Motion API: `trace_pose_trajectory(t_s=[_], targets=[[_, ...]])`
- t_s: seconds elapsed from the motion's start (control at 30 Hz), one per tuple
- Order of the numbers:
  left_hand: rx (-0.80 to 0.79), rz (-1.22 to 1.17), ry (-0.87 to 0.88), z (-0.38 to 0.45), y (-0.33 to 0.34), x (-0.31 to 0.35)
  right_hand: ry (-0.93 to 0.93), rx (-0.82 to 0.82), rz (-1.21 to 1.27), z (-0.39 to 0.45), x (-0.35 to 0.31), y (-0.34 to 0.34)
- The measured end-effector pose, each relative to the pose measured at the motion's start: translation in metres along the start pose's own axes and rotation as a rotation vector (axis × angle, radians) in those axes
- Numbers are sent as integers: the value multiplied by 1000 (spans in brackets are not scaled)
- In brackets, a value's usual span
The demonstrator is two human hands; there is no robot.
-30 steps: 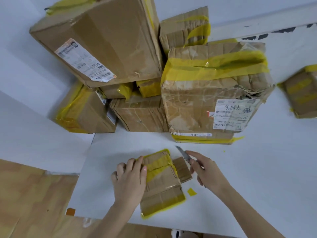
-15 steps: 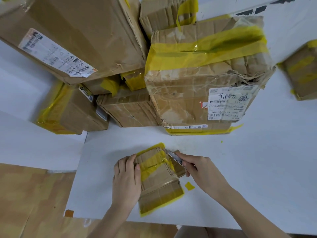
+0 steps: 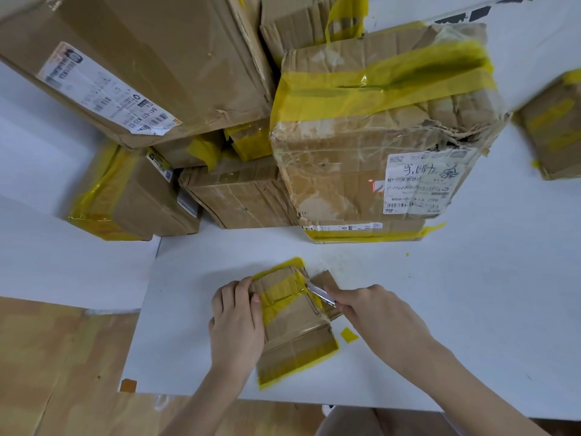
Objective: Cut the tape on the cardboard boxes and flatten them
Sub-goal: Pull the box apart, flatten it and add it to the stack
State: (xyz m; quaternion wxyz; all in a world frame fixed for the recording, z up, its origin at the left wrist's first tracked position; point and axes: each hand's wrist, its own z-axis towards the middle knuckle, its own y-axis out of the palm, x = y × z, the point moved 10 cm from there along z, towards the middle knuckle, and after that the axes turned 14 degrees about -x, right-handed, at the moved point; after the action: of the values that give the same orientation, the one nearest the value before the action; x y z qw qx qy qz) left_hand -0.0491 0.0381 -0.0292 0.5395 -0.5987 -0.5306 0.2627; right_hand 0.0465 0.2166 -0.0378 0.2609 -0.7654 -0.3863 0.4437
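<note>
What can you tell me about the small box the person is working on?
The small box is worn brown cardboard, creased and mostly squashed, lying on the white table near its front edge. Yellow tape crosses its top and edges its near end. The left hand presses its left side; the right hand holds a knife whose blade meets the box's upper right edge, beside an opened flap.
</note>
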Motion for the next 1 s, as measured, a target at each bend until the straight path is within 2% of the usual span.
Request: trace_pose_trajectory(t_s=[0.43, 0.63, 0.73, 0.8, 0.9, 1.0], targets=[[-11, 26, -45, 2, 4, -4, -79, -51, 84, -5, 1, 9], [-9, 66, -48, 3, 3, -2, -126, -90, 221, -18, 9, 17], [-13, 70, -48, 3, 3, -3, -145, -83, 203, -22, 11, 19], [-15, 78, -60, 4, 3, -3, -156, -51, 307, -23, 16, 18], [-14, 120, -72, 3, 3, -2, -76, 115, 554, -22, 42, 14], [1, 118, -68, 1, 2, -1, 115, 152, 462, -12, 74, 33]])
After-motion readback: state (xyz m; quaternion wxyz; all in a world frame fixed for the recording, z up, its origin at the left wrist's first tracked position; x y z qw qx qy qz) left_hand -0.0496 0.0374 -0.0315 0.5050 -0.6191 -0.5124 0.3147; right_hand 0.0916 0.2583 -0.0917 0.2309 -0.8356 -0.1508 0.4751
